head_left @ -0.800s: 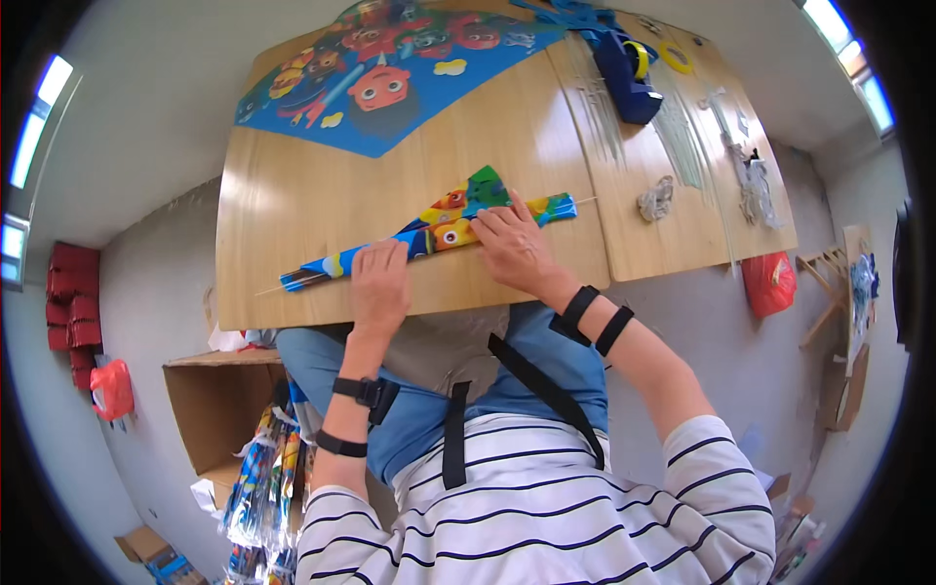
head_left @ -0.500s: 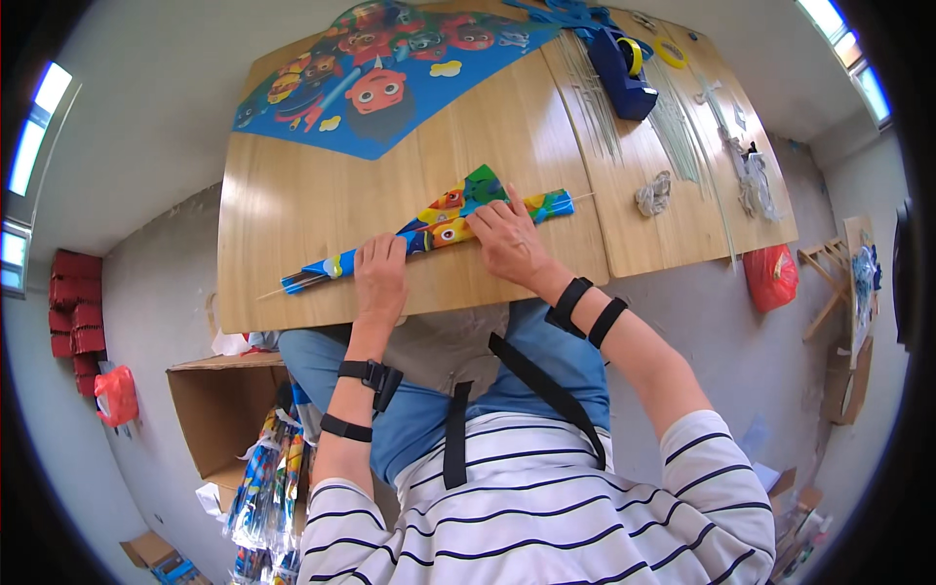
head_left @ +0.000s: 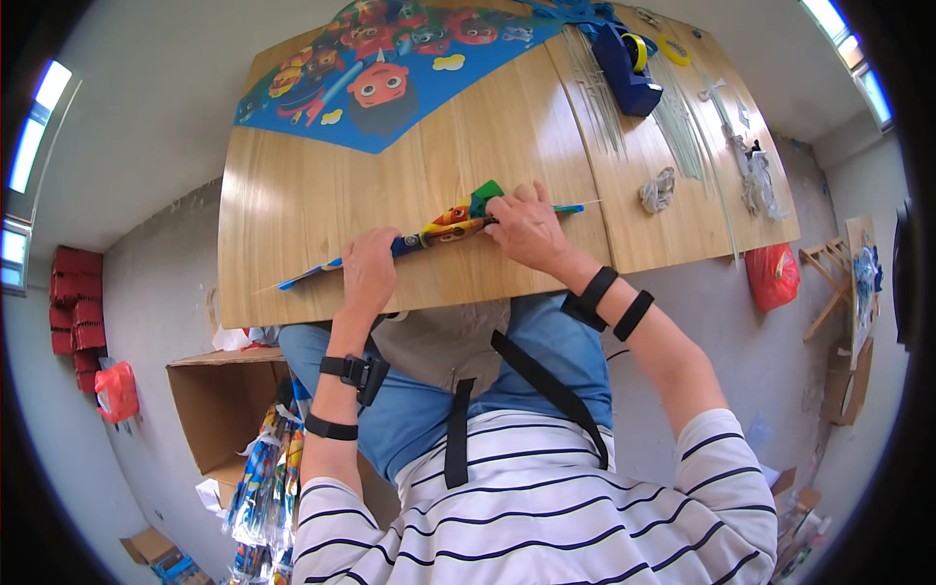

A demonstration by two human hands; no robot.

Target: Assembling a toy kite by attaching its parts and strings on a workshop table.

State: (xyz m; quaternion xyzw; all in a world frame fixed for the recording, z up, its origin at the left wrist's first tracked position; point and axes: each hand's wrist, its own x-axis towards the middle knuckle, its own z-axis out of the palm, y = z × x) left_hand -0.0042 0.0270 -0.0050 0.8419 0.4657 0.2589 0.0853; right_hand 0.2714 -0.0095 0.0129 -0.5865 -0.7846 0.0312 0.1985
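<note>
Near the front edge of the worktop (head_left: 292,205), a rolled kite (head_left: 439,226) is pressed flat. The left hand (head_left: 369,269) is laid palm-down on its left part, fingers bent over it. The right hand (head_left: 527,226) is closed over the roll right of its middle. The kite is judged light, thin and slippery, with stiff rods inside; it is best held along the roll, not by the thin tips.

Hands (head_left: 526,229) hide the rolled kite's (head_left: 439,226) middle (ends show).
</note>
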